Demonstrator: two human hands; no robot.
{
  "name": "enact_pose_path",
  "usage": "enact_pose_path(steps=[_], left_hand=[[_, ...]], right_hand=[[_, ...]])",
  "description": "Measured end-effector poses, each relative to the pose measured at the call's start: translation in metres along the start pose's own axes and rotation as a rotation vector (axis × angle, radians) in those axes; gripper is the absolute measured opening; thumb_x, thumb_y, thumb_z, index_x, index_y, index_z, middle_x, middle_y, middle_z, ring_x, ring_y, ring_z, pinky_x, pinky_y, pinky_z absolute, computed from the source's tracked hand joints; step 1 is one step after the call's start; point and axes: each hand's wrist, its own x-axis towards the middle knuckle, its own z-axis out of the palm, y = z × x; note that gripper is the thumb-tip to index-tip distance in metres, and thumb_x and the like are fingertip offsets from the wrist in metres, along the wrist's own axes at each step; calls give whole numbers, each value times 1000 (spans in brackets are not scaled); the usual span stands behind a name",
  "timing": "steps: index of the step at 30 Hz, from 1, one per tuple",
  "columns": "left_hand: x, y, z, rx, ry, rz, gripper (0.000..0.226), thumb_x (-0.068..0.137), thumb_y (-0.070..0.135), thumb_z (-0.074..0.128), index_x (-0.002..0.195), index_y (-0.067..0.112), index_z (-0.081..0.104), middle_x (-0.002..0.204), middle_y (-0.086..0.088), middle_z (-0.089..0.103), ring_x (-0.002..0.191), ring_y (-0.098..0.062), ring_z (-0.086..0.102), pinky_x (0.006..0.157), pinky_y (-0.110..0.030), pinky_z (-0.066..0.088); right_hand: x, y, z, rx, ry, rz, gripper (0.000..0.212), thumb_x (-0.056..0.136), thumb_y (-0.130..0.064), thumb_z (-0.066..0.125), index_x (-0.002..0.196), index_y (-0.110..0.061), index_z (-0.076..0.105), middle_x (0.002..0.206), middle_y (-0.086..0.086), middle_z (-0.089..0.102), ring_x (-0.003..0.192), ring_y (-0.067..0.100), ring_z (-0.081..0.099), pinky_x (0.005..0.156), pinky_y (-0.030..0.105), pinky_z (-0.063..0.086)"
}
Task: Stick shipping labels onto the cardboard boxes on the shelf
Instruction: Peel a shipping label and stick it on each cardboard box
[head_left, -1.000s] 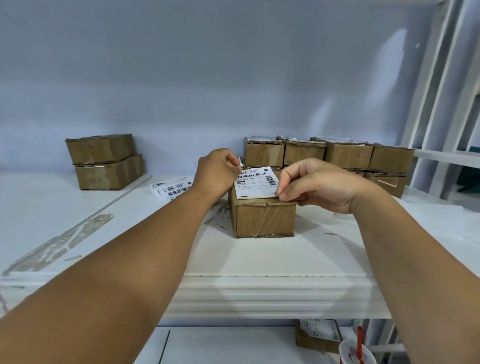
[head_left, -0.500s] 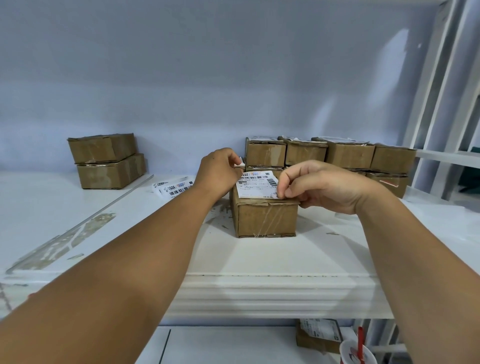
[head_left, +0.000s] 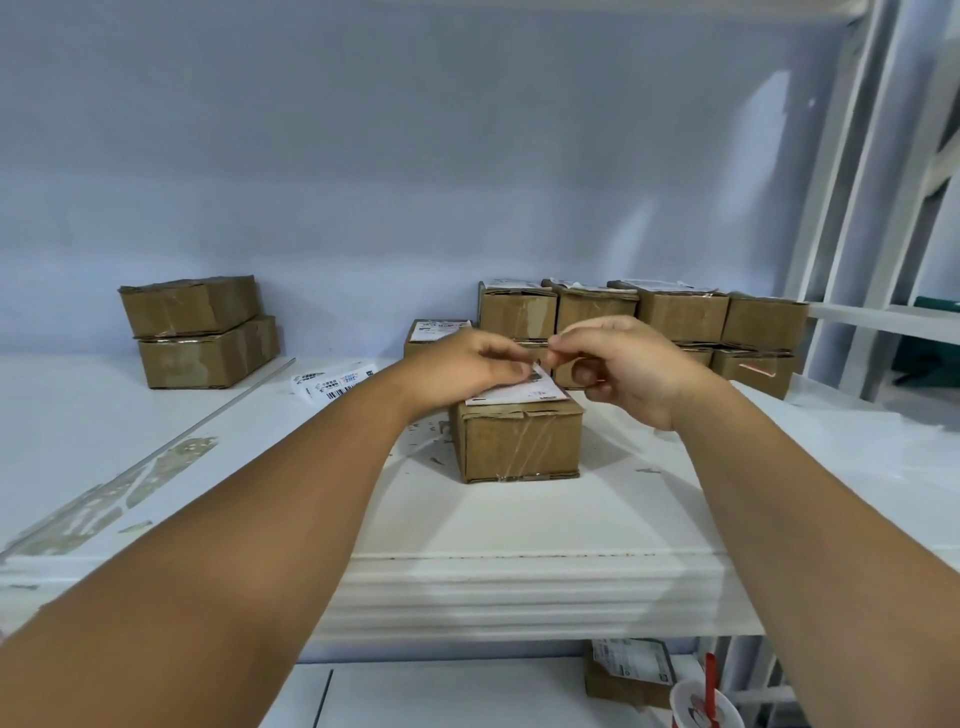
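Pale blue wall (head_left: 415, 156) behind scuffed white shelf (head_left: 519, 525)

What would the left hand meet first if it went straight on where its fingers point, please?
Probably the right hand, whose pinched fingertips sit just ahead of the left hand; depth is unclear.

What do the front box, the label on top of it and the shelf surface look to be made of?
Front box: brown cardboard, matte, with creased edges and glossy clear tape across the front. Label: white paper with black print, lying flat on the box top; probably adhesive-backed. Shelf: white-painted board, likely wood, with the paint worn off in patches at the left.
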Motion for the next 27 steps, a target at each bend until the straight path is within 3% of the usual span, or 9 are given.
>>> enact_pose_path(steps=[4, 9, 11, 14, 18, 20, 23, 27], left_hand=[[-1, -1, -4, 109, -86, -53, 41, 89, 41, 59, 129, 33, 55, 136, 14, 51, 125, -4, 43, 110, -27, 29], [-5, 0, -5, 95, -146, -33, 62, 74, 62, 63, 131, 41, 50, 140, 20, 45, 130, -1, 37, 111, -26, 26], [-4, 0, -5, 107, -173, -7, 59, 67, 70, 64, 121, 50, 55, 134, 24, 49, 128, 1, 41, 112, -28, 27], [-3, 0, -6, 139, -207, 5, 73, 60, 77, 61, 128, 51, 49, 135, 25, 49, 127, 1, 42, 111, -30, 29], [-3, 0, -5, 56, -167, -11, 88, 62, 63, 67, 141, 39, 37, 140, 20, 43, 129, 0, 37, 104, -21, 27], [-4, -2, -5, -11, -171, -17, 93, 64, 56, 74, 143, 39, 29, 141, 18, 43, 130, -2, 35, 105, -23, 26], [-4, -2, -5, -37, -190, -10, 83, 66, 49, 74, 139, 40, 35, 139, 17, 45, 130, -2, 38, 108, -23, 29], [-6, -1, -13, -53, -303, -4, 61, 64, 41, 76, 119, 45, 51, 132, 17, 50, 121, 3, 45, 98, -16, 36]], right_hand=[[6, 8, 1, 4, 269, 34, 21, 93, -13, 53, 82, -20, 69, 87, -4, 67, 70, 13, 48, 60, 22, 39], [13, 19, 7, -74, 192, -9, 26, 95, -9, 50, 93, -26, 69, 107, -3, 67, 91, 8, 56, 91, 30, 43], [14, 22, 10, -109, 123, 18, 25, 95, -9, 49, 103, -23, 69, 103, -4, 69, 91, 7, 62, 89, 28, 45], [11, 21, 14, -112, 79, 47, 26, 96, -10, 48, 110, -22, 66, 91, -11, 70, 83, 0, 62, 78, 24, 43], [10, 20, 15, -69, 81, 73, 17, 92, -16, 56, 95, -28, 67, 100, -4, 68, 96, 10, 61, 91, 31, 44], [10, 20, 15, -67, 65, 74, 20, 89, -14, 55, 95, -29, 67, 105, -1, 69, 99, 12, 61, 95, 32, 44], [10, 20, 15, -85, 57, 83, 25, 89, -14, 52, 104, -27, 67, 111, 2, 69, 97, 12, 62, 93, 31, 46], [11, 22, 15, -106, 44, 92, 24, 88, -16, 51, 100, -22, 71, 94, 3, 70, 87, 17, 61, 80, 32, 45]])
